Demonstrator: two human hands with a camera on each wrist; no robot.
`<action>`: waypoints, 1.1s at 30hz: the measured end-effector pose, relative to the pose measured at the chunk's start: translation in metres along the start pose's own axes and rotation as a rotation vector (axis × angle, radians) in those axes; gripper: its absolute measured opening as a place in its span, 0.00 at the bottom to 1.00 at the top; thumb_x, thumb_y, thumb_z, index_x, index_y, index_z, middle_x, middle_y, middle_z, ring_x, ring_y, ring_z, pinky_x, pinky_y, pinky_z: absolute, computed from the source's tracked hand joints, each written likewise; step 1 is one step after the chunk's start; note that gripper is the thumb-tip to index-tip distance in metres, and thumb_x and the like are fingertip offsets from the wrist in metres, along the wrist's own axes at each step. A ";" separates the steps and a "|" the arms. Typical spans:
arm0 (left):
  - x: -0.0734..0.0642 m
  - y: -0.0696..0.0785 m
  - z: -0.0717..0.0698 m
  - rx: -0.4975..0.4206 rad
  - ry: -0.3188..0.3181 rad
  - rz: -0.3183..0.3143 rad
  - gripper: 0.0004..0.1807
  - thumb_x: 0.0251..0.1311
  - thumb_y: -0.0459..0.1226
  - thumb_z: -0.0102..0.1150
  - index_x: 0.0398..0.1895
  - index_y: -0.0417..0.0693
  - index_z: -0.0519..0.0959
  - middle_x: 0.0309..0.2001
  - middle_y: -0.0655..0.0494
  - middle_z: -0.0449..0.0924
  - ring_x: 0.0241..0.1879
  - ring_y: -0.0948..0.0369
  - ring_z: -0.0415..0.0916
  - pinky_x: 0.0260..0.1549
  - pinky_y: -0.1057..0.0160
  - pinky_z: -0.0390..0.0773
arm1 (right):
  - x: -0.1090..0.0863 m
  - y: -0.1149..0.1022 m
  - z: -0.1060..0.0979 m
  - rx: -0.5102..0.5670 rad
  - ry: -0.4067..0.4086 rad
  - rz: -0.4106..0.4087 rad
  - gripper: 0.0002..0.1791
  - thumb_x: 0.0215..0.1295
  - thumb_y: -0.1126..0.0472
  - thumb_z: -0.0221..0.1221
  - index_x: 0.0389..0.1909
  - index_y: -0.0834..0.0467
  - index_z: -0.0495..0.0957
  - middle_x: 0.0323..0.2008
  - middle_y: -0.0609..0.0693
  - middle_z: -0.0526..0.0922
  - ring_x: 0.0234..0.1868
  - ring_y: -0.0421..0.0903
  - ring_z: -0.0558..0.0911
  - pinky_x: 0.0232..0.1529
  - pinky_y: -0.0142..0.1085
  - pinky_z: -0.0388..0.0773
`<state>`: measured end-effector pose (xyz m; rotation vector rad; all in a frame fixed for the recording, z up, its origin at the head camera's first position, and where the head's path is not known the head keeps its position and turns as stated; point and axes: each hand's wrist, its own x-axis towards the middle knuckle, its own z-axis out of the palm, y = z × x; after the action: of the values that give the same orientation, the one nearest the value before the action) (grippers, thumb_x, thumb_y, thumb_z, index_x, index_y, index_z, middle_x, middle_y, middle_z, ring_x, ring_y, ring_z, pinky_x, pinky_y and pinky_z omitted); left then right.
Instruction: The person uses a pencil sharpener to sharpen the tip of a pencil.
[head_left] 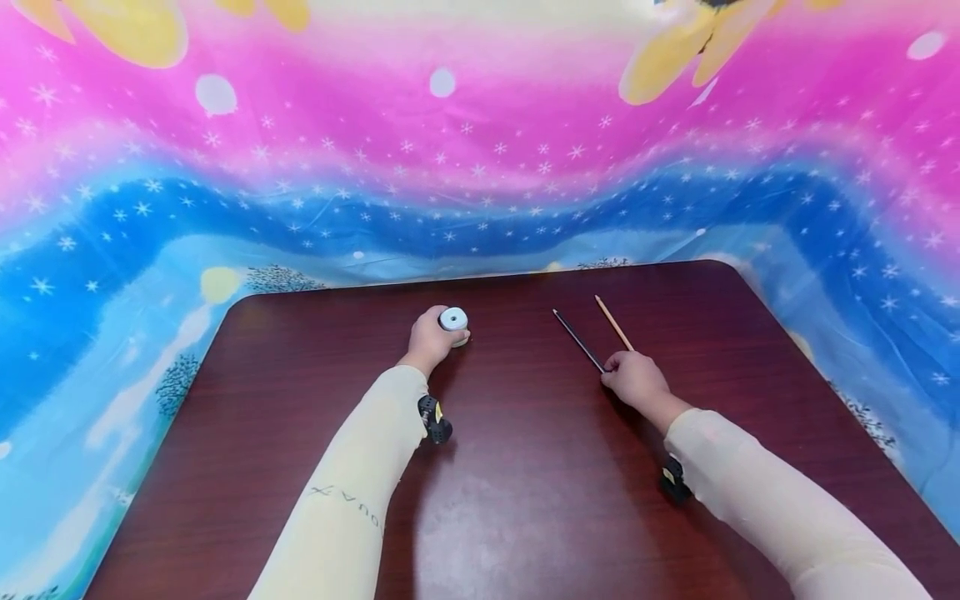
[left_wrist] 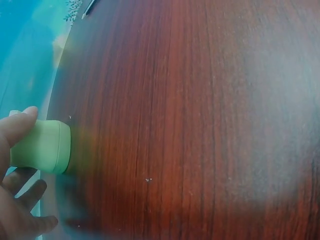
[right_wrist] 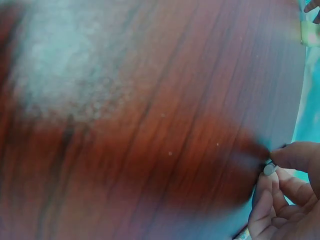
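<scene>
My left hand (head_left: 431, 337) grips a small pale pencil sharpener (head_left: 453, 318) toward the far edge of the table, the round hole on its top facing up. In the left wrist view the sharpener (left_wrist: 45, 146) looks light green, with the thumb along one side and fingers on the other. To the right, my right hand (head_left: 636, 379) pinches a dark pencil (head_left: 577, 340) near its rear end, its tip pointing away. The flat end of that pencil (right_wrist: 270, 169) shows between thumb and fingers. A yellow-brown pencil (head_left: 613, 321) lies just beyond the hand, its near end hidden.
The dark red-brown wooden table (head_left: 510, 467) has a glossy reflection in front. A pink and blue patterned cloth (head_left: 480, 167) hangs behind the table and along both sides. Black wrist cameras sit on both sleeves.
</scene>
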<state>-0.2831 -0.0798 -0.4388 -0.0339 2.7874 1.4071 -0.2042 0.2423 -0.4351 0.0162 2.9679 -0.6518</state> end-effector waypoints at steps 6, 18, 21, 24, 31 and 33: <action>-0.002 -0.002 -0.005 -0.005 0.010 0.006 0.30 0.54 0.37 0.70 0.59 0.38 0.72 0.56 0.42 0.76 0.57 0.48 0.71 0.59 0.50 0.69 | 0.002 -0.003 0.002 0.009 -0.003 0.016 0.10 0.58 0.61 0.60 0.36 0.64 0.80 0.33 0.56 0.82 0.32 0.52 0.78 0.39 0.48 0.75; -0.009 0.000 -0.019 -0.039 0.050 0.045 0.32 0.52 0.36 0.71 0.61 0.39 0.71 0.57 0.42 0.75 0.57 0.49 0.70 0.59 0.51 0.68 | -0.004 0.005 -0.002 0.076 0.045 0.029 0.12 0.58 0.59 0.58 0.37 0.64 0.80 0.32 0.55 0.82 0.32 0.52 0.78 0.38 0.46 0.74; -0.013 0.001 -0.023 -0.047 0.045 0.059 0.32 0.52 0.35 0.71 0.61 0.40 0.71 0.57 0.43 0.75 0.57 0.49 0.70 0.59 0.50 0.69 | -0.007 0.006 -0.006 0.096 0.054 0.021 0.12 0.58 0.59 0.58 0.38 0.63 0.80 0.31 0.54 0.83 0.32 0.51 0.78 0.36 0.43 0.74; -0.016 0.002 -0.027 -0.035 0.040 0.082 0.31 0.52 0.35 0.71 0.60 0.41 0.72 0.57 0.44 0.75 0.57 0.50 0.70 0.58 0.50 0.69 | -0.009 0.007 -0.010 0.114 0.061 0.017 0.12 0.59 0.60 0.57 0.39 0.64 0.80 0.32 0.54 0.82 0.31 0.50 0.77 0.34 0.41 0.72; -0.020 0.003 -0.034 0.004 0.061 0.124 0.30 0.50 0.35 0.72 0.58 0.40 0.74 0.56 0.43 0.75 0.57 0.49 0.70 0.59 0.51 0.68 | -0.013 0.007 -0.014 0.125 0.067 0.007 0.14 0.60 0.60 0.56 0.43 0.63 0.80 0.32 0.53 0.81 0.31 0.49 0.76 0.34 0.38 0.70; -0.021 0.004 -0.035 0.012 0.058 0.130 0.30 0.50 0.35 0.72 0.58 0.40 0.73 0.56 0.42 0.75 0.57 0.49 0.70 0.59 0.51 0.68 | -0.014 0.006 -0.015 0.125 0.076 -0.006 0.14 0.60 0.60 0.56 0.43 0.63 0.80 0.32 0.52 0.81 0.31 0.49 0.76 0.34 0.38 0.70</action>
<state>-0.2626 -0.1060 -0.4144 0.1096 2.8935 1.4383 -0.1914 0.2540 -0.4222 0.0428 2.9952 -0.8557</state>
